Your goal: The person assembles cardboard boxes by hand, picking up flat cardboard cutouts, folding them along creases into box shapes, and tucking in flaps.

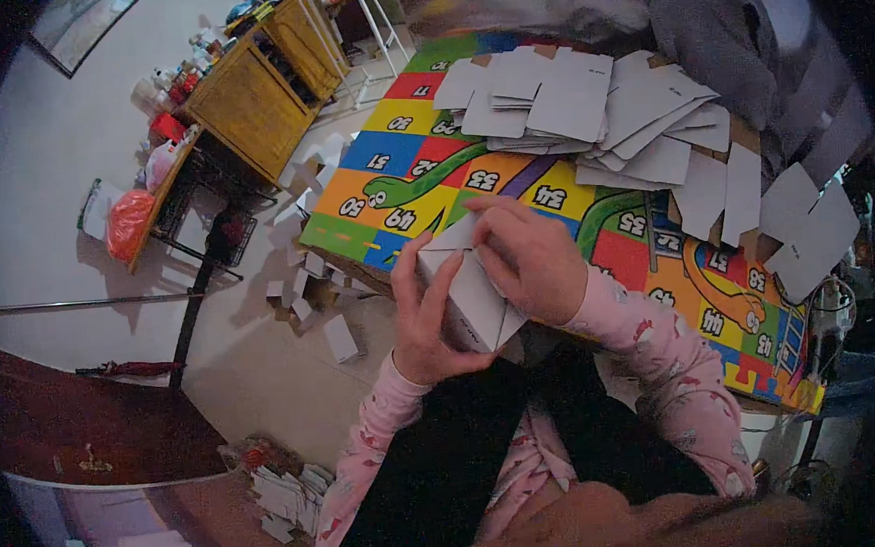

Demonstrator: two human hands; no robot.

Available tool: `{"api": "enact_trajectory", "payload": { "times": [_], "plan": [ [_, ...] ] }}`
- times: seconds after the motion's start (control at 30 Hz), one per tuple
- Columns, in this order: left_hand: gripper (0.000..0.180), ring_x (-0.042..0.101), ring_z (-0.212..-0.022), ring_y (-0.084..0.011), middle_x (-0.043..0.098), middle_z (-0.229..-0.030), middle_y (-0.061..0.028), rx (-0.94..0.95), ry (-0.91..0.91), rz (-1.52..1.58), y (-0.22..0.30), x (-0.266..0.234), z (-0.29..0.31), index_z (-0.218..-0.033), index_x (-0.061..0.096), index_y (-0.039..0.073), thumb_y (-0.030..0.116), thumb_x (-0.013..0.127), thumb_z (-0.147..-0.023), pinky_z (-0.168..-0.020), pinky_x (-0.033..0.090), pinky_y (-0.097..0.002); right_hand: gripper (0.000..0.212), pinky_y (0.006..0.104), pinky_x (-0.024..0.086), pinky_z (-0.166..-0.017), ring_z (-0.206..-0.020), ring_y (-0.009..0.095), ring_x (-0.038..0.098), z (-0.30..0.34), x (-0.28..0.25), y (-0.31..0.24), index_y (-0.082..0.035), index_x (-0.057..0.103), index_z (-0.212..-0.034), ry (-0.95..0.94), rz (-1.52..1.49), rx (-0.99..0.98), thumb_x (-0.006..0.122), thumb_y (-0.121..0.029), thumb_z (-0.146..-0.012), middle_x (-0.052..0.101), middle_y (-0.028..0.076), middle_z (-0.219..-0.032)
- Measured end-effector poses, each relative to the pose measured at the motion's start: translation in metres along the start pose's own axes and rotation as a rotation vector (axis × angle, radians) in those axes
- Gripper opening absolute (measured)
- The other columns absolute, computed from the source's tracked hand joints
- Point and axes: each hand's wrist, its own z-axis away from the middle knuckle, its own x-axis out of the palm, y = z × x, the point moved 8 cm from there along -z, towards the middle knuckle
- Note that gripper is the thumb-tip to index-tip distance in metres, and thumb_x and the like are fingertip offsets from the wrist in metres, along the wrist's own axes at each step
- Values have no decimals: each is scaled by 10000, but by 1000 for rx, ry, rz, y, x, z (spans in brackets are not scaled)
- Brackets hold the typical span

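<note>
A small white cardboard box (pixel 476 293) is held up in front of me, at the near edge of the table. My left hand (pixel 419 327) wraps round its left side, thumb under the lower end and fingers along the upper side. At the box's far end, my right hand (pixel 542 267) has its fingers bent and closed on the flaps. The right fingertips are partly hidden behind the hand. Beyond my hands, flat white cardboard blanks (pixel 572 95) lie in overlapping stacks on the table, with more blanks (pixel 718 191) spread to the right.
A colourful board-game-patterned cover (pixel 390 156) lies over the table. Folded white boxes (pixel 341 338) are scattered on the floor to its left. A pile of white cardboard (pixel 289 498) sits at lower left. Behind stand a wooden cabinet (pixel 247 110) and a red plastic bag (pixel 131 225).
</note>
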Motion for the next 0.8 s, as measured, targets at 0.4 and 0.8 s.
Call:
{"api": "enact_trajectory", "payload": {
  "times": [0.4,0.8],
  "plan": [
    [1035,365,-1268,-447,291,-1441,-267,0,7,4,2,-2,-3,-1375,479,78,326,842,-438,-1036,332,-551,238,353,503,-755,-950,308,621,-1,-5,0,-66,533,-972,-53,7,-1,635,-43,-758,562,152,-1279],
    [1046,368,-1274,-447,302,-1442,-271,12,18,-12,2,-2,-2,-1384,469,81,319,846,-437,-1040,328,-551,291,378,479,-869,-1087,330,581,2,2,6,-67,540,-1015,-87,12,101,642,-41,-744,555,153,-1287]
  ]
}}
